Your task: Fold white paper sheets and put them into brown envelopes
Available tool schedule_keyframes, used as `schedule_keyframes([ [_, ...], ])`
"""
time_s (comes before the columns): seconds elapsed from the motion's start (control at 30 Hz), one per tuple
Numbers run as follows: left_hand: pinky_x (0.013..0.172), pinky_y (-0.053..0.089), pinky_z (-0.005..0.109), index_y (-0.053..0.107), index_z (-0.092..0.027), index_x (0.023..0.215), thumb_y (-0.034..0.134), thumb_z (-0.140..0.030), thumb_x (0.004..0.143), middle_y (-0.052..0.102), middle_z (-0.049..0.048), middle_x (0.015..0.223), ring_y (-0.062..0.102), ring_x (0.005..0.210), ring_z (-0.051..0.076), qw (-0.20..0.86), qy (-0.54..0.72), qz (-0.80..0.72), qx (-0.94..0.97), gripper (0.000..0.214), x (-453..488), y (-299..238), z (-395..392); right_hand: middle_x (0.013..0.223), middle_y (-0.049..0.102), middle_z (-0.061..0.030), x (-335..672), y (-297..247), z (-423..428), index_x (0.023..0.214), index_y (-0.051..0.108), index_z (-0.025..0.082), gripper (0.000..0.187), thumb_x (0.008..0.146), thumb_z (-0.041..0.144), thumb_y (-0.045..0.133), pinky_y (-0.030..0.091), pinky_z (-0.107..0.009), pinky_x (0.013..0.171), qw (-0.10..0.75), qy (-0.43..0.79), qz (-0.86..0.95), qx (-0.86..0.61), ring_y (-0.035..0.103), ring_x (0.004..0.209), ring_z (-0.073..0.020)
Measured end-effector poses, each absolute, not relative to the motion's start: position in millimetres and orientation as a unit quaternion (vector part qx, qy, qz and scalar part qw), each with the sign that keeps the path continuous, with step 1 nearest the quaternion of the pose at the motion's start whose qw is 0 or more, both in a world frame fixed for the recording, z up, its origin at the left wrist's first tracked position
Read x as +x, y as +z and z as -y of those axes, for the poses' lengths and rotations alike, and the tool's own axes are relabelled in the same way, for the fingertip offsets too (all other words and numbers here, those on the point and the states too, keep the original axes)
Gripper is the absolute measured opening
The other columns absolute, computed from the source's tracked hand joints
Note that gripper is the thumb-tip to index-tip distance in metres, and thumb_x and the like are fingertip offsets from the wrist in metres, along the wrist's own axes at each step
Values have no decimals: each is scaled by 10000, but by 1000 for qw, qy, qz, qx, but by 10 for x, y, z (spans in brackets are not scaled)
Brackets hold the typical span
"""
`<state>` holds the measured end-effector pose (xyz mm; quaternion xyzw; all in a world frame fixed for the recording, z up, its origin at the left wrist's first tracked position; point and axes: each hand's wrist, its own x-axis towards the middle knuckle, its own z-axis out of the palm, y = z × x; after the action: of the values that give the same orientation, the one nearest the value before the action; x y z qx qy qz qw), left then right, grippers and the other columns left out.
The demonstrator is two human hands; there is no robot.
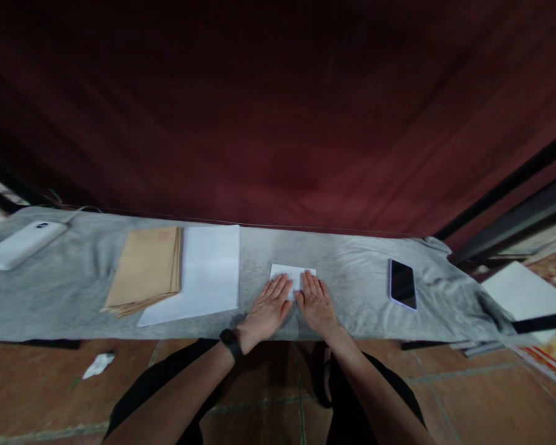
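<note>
A small folded white paper [291, 274] lies on the grey cloth-covered table [352, 272] in front of me. My left hand [267, 308], with a black band on its wrist, lies flat with fingers stretched out on the paper's near left part. My right hand [315, 304] lies flat beside it, fingers on the paper's near right part. Both hands press down on the paper and hold nothing.
A stack of brown envelopes [146, 267] and a stack of white sheets [204, 272] lie to the left. A white power bank [21, 244] sits far left, a dark phone [402, 283] to the right. A dark red curtain [278, 111] hangs behind. A crumpled scrap [98, 364] lies on the tiled floor.
</note>
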<state>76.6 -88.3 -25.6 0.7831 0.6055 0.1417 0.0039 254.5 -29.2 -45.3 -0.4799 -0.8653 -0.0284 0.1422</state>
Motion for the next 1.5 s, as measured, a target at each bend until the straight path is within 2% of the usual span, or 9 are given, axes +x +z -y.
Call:
schedule_keyframes([
  [0.27,1239,247,421,270,-105,1569,264,-532,1022,303,150,1633,237,1529,231,12,100,-637,764,694,717,-330,992,1575,385,-162,2693,-569,264,1529,386,62,568,1050,351,289,264,-469,1188,149,-41,853,-499,384,1451,-293],
  [0.47,1226,280,444,336,-86,1542,268,-553,1018,313,178,1622,258,1521,262,-6,86,-648,756,706,670,-309,1087,1544,428,-192,2724,-476,201,1488,440,25,540,1031,285,317,259,-490,1190,168,-25,833,-526,402,1437,-309],
  [0.53,1220,293,449,346,-91,1539,262,-542,1021,317,176,1621,267,1518,265,-11,82,-650,756,692,668,-308,1093,1548,422,-192,2631,-385,185,1486,443,25,536,1030,277,320,259,-486,1194,184,-5,831,-525,382,1452,-302],
  [0.73,1228,284,447,364,-83,1529,308,-434,1019,347,173,1609,290,1510,256,-35,80,-646,759,621,675,-356,1083,1607,349,-86,2195,-288,297,1520,422,128,518,1052,314,298,247,-412,1223,182,82,883,-424,329,1487,-224],
  [0.9,1224,290,455,415,-89,1501,304,-350,1007,390,155,1590,339,1489,244,-20,69,-657,750,571,699,-291,1095,1597,364,-100,2120,-370,349,1511,441,145,498,1056,321,340,244,-433,1221,157,87,881,-438,344,1479,-243],
  [1.1,1219,293,458,532,-104,1411,266,-279,1003,538,151,1487,442,1427,227,-20,95,-686,721,517,809,-64,970,1605,338,-132,2273,-355,289,1533,398,138,526,1054,352,362,245,-458,1213,146,73,879,-448,333,1484,-264],
  [1.27,1230,277,409,452,-92,1474,205,-304,1022,442,126,1567,352,1481,202,15,111,-682,723,558,1001,-20,686,1629,281,-117,2345,-290,287,1551,362,128,534,1045,295,329,198,-431,1232,109,101,889,-433,276,1510,-245],
  [1.37,1224,282,422,425,-78,1491,161,-389,1036,410,148,1582,321,1497,215,42,93,-710,697,611,1079,-90,569,1631,270,-108,2368,-267,281,1567,321,122,547,1039,261,290,182,-437,1237,102,118,889,-430,252,1519,-235],
  [1.5,1234,249,437,378,-49,1512,157,-461,1032,363,177,1599,268,1517,242,19,89,-732,675,670,1064,-210,553,1635,247,-108,2423,-260,243,1564,312,85,557,1046,283,257,162,-430,1243,99,132,874,-457,242,1522,-229],
])
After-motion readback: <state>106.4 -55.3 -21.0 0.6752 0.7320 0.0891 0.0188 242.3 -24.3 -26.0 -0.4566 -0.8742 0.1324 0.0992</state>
